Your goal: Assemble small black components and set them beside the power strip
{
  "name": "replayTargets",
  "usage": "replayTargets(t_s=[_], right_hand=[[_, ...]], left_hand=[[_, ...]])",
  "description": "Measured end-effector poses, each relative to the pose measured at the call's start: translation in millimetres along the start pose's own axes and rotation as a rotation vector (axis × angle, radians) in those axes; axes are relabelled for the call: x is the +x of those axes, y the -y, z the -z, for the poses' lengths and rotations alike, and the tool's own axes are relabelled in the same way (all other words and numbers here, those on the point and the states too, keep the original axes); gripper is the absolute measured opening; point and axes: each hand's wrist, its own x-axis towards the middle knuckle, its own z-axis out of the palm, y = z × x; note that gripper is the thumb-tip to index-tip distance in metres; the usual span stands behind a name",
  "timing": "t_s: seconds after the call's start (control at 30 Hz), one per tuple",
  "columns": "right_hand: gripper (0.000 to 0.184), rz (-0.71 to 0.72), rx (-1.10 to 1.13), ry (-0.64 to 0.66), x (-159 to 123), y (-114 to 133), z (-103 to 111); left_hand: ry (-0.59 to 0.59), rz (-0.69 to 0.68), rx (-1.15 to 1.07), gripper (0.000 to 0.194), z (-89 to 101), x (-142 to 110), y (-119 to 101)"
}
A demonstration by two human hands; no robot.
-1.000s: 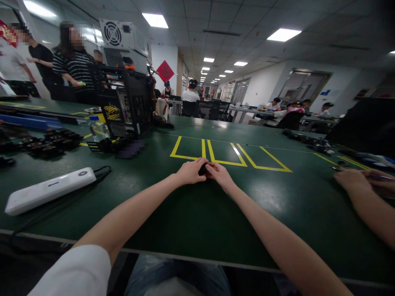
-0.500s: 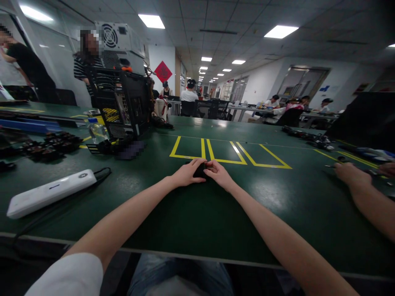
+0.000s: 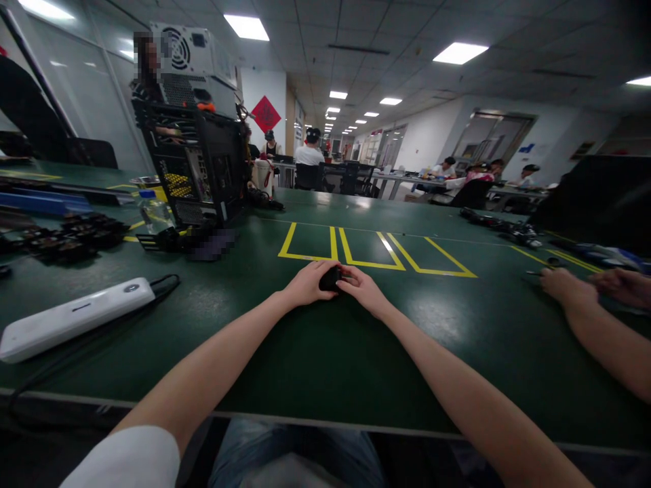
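A small black block-like object (image 3: 330,278) is between my hands, low over the green table (image 3: 325,359). My left hand (image 3: 306,284) grips it from the left, with the thumb below and the fingers over the top. From the right, my right hand (image 3: 362,290) has its fingertips closed on the object's right side. Most of the object is covered by my fingers, so its exact kind does not show. Just beyond my hands, yellow tape outlines (image 3: 308,257) mark the tabletop.
To the left lies a white elongated device (image 3: 76,318) with a black cable. Behind it are black parts (image 3: 76,237), a plastic bottle (image 3: 155,213) and an open computer case (image 3: 203,166). At the right, a co-worker's hands (image 3: 567,288) hold a thin tool.
My view has shifted slightly. My left fingers are tilted differently, and more of the black object's face shows between my hands. Both hands stay at it.
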Motion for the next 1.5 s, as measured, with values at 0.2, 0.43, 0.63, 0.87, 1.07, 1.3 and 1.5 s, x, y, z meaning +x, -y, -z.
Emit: replayTargets(t_s=[0.2, 0.43, 0.63, 0.87, 1.07, 1.3, 1.5], right_hand=[[0.036, -0.015, 0.009, 0.020, -3, 3, -1], [0.025, 0.005, -0.056, -0.064, -1, 1, -5], [0.032, 0.009, -0.101, -0.077, 0, 2, -5], [0.030, 0.087, -0.064, -0.046, -1, -6, -4], [0.022, 0.068, -0.046, -0.106, 1, -8, -5], [0.028, 0.066, -0.119, -0.127, 3, -7, -5], [0.026, 0.039, -0.082, -0.078, 1, -3, -4]], left_hand=[[0.002, -0.004, 0.009, 0.063, -0.1, -1, 1], [0.007, 0.003, 0.013, 0.063, 0.9, -2, -2], [0.009, 0.007, 0.019, 0.062, 1.0, -2, -2], [-0.022, -0.014, 0.013, 0.063, -4.1, -2, 3], [-0.040, -0.005, 0.001, 0.064, -5.7, -1, 3], [-0.032, 0.000, -0.019, 0.064, -4.2, -1, 2], [-0.035, -0.013, -0.028, 0.064, -5.2, -3, 4]])
